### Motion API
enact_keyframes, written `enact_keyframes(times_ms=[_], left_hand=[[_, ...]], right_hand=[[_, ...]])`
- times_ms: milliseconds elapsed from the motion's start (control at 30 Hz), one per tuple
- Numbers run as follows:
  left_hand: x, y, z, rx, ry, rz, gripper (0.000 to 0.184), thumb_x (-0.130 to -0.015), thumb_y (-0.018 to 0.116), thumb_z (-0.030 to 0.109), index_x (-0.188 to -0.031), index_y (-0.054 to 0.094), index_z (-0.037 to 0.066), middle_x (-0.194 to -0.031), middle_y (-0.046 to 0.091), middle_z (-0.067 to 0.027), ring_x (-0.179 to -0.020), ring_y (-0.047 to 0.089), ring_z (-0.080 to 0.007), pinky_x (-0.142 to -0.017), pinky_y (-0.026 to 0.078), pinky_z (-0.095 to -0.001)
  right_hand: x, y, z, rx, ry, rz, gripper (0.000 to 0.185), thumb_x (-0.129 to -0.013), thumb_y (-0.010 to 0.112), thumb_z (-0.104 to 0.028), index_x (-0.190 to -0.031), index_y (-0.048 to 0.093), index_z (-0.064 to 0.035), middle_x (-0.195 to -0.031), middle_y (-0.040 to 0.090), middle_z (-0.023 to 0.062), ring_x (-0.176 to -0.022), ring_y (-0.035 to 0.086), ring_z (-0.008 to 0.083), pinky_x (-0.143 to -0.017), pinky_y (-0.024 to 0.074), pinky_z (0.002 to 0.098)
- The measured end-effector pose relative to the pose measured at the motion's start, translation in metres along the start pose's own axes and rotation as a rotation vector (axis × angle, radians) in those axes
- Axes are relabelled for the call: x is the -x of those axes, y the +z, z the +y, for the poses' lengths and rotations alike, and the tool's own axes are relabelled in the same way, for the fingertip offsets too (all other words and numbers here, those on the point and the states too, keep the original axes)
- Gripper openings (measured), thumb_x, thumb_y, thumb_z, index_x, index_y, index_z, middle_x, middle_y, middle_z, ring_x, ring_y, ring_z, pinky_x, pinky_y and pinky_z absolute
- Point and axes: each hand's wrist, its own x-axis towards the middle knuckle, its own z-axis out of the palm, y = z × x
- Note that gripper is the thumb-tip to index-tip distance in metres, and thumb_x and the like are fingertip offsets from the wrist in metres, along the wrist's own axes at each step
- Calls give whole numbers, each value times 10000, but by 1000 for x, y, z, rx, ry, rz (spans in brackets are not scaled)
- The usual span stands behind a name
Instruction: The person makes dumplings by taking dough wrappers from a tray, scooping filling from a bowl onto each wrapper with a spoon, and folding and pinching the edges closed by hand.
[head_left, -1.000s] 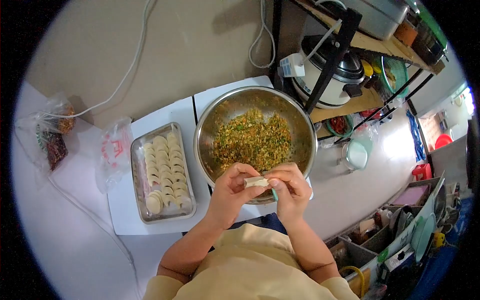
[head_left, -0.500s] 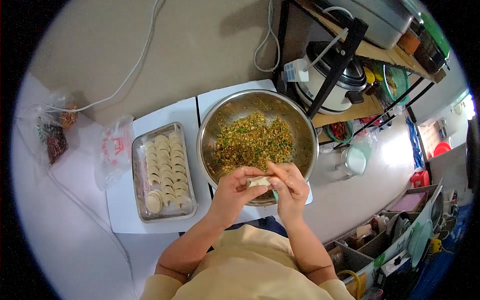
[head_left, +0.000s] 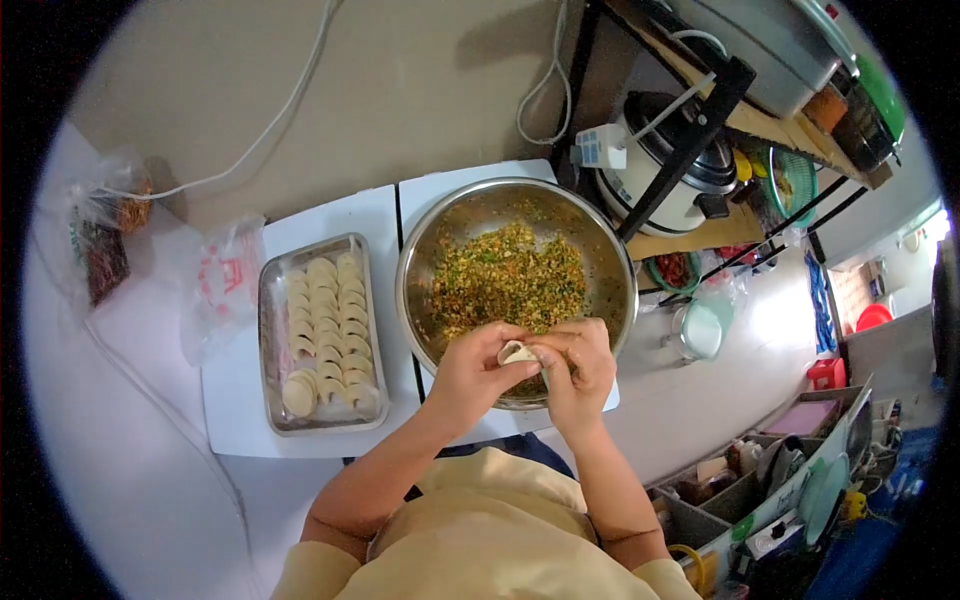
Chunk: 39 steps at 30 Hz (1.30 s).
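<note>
Over the near rim of a steel bowl my two hands meet around a small pale dumpling. My left hand pinches its left side between thumb and fingers. My right hand has its fingertips pressed on the right edge. Chopped orange and green filling lies in the bowl. Left of the bowl, a metal tray holds rows of folded dumplings and a small stack of round wrappers at its near left corner.
A plastic bag lies left of the tray, with bagged food farther left. A rack holding a cooker stands behind the bowl on the right. Crates are at the lower right.
The dumpling's opening has turned and looks narrower between my hands. The fingers of my right hand have curled in closer over it. The view has shifted slightly.
</note>
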Motion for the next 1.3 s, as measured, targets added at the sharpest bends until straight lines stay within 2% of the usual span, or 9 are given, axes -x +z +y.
enact_keyframes(times_ms=[100, 167, 233, 300, 367, 500, 900, 1067, 1300], left_hand=[[-6, 2, 2, -27, 14, 28, 278, -815, 659, 25, -1075, 575, -29, -968, 620, -40, -877, 574, -79, -764, 455, -213], [-11, 1, -5, -255, 249, 103, 278, -808, 678, 53, -1072, 613, -5, -993, 624, -30, -890, 572, -85, -782, 457, -220], [-16, -2, -18, -229, 255, 92, 270, -816, 671, 58, -1073, 622, -6, -1014, 634, -41, -909, 577, -84, -786, 464, -227], [-15, -2, -20, -202, 258, 80, 263, -823, 665, 64, -1074, 631, -6, -1035, 643, -53, -927, 581, -83, -789, 471, -234], [-12, -2, -8, -66, 60, 16, 274, -830, 650, 56, -1094, 622, -11, -1047, 640, -54, -934, 583, -87, -804, 475, -239], [-10, -1, -12, 5, 86, 11, 280, -841, 633, 47, -1113, 609, -16, -1044, 640, -49, -927, 584, -89, -808, 479, -241], [0, -2, -7, -68, 167, 11, 283, -845, 623, 43, -1122, 600, -15, -986, 653, -38, -889, 578, -78, -785, 475, -232], [2, -6, -3, -271, 220, 40, 319, -838, 602, 71, -1151, 594, 6, -943, 674, -103, -821, 601, -97, -723, 486, -253], [5, -6, 6, -279, 180, 11, 283, -827, 621, 71, -1099, 616, -6, -956, 675, -81, -859, 590, -96, -766, 477, -268]], right_hand=[[3, 8, 4, -206, 192, 81, 135, -772, 642, -12, -902, 679, -21, -845, 607, 97, -789, 552, 237, -717, 431, 313], [0, 9, -1, -264, 247, 105, 115, -793, 610, 14, -890, 670, 3, -847, 591, 92, -792, 546, 202, -726, 427, 280], [0, 10, -2, -318, 307, 128, 107, -813, 579, 39, -878, 662, 26, -848, 576, 87, -794, 541, 168, -735, 423, 248], [1, 10, 1, -303, 277, 119, 110, -795, 596, 41, -877, 665, 19, -857, 561, 86, -811, 538, 176, -746, 426, 256], [0, 3, -1, -206, 178, 124, 126, -761, 634, 12, -876, 677, -14, -874, 585, 87, -817, 544, 212, -750, 427, 290], [-1, -8, -4, 33, -40, 59, 178, -691, 699, -56, -868, 698, -78, -902, 604, 74, -834, 546, 244, -775, 404, 337], [-9, -4, -16, 126, -147, 4, 181, -691, 701, -124, -870, 693, -97, -928, 625, 56, -856, 551, 230, -771, 356, 349], [-16, -4, -20, 107, -205, -41, 188, -694, 700, -130, -881, 689, -107, -935, 631, 51, -863, 551, 227, -775, 346, 358], [-22, -11, -20, 138, -246, -134, 160, -692, 704, -140, -847, 676, -115, -932, 619, 63, -859, 548, 245, -766, 346, 369]])
